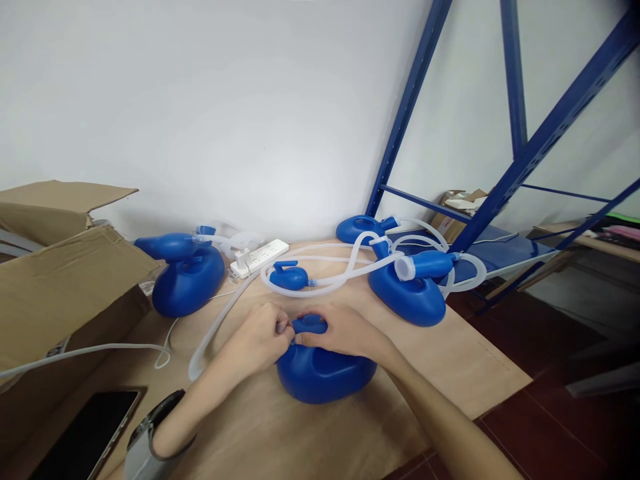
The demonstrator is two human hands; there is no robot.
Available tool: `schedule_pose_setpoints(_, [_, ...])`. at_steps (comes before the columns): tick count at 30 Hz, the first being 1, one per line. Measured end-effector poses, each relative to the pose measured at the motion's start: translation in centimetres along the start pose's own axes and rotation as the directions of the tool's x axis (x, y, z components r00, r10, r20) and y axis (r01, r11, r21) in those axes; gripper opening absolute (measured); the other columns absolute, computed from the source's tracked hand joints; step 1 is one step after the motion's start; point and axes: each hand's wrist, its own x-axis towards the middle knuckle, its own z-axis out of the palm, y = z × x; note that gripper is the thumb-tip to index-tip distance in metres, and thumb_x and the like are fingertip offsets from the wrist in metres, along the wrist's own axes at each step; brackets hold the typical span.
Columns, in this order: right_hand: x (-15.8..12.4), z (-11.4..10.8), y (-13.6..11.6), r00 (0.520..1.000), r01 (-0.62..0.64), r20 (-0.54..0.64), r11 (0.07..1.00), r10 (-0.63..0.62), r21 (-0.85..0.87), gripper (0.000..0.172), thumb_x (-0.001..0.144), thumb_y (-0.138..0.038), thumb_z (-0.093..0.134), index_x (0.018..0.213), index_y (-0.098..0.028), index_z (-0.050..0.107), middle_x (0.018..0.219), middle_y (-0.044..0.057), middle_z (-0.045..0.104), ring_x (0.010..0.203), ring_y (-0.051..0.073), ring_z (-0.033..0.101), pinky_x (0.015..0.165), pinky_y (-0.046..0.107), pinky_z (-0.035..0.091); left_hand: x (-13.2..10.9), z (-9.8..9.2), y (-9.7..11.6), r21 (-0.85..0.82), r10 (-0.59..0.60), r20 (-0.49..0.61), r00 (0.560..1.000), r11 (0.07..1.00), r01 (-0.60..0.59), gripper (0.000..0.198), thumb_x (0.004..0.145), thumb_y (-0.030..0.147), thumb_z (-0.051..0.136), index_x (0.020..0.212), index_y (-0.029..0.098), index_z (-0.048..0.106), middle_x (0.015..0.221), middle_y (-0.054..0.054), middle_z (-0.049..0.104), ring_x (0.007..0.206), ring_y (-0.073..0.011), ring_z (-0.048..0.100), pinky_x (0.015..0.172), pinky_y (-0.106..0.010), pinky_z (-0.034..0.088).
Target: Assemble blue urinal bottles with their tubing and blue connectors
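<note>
A blue plastic urinal bottle (327,381) lies on the wooden table in front of me. My right hand (347,331) is closed around its neck, with the thumb along the near side. At the left side of the same neck, my left hand (265,339) is closed in a pinch; the fingers hide what they hold. Just beyond the hands is a small blue funnel-like piece (290,277), joined to a long clear tube (327,287) that loops across the table.
Blue bottles with coiled tubes stand at the left (187,283) and right (410,300), another (357,230) at the back. A white power strip (263,258) lies by the wall. An open cardboard box (75,293) and a phone (90,433) are at left; a blue metal rack (415,87) rises at right.
</note>
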Motion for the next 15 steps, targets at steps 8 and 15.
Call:
schedule_pose_setpoints(8, [-0.9, 0.6, -0.5, 0.973, -0.134, -0.197, 0.989, 0.118, -0.067, 0.050, 0.087, -0.059, 0.075, 0.122, -0.023, 0.074, 0.108, 0.008, 0.080, 0.101, 0.031, 0.074, 0.090, 0.043, 0.055, -3.5, -1.7, -0.7, 0.315, 0.079, -0.173, 0.982, 0.949, -0.021, 0.036, 0.095, 0.054, 0.051, 0.106, 0.025, 0.069, 0.108, -0.010, 0.076, 0.091, -0.0316, 0.072, 0.070, -0.035, 0.047])
schedule_pose_setpoints(15, [-0.6, -0.1, 0.0, 0.992, -0.104, -0.077, 0.993, 0.099, -0.056, 0.055, 0.089, -0.058, 0.072, 0.135, -0.027, 0.070, 0.141, 0.007, 0.069, 0.133, 0.033, 0.062, 0.115, 0.051, 0.045, -7.4, -5.5, -13.3, 0.220, 0.052, -0.095, 0.994, 0.975, -0.030, 0.053, 0.082, 0.052, 0.061, 0.133, 0.037, 0.072, 0.124, -0.008, 0.078, 0.116, -0.0370, 0.068, 0.086, -0.040, 0.055])
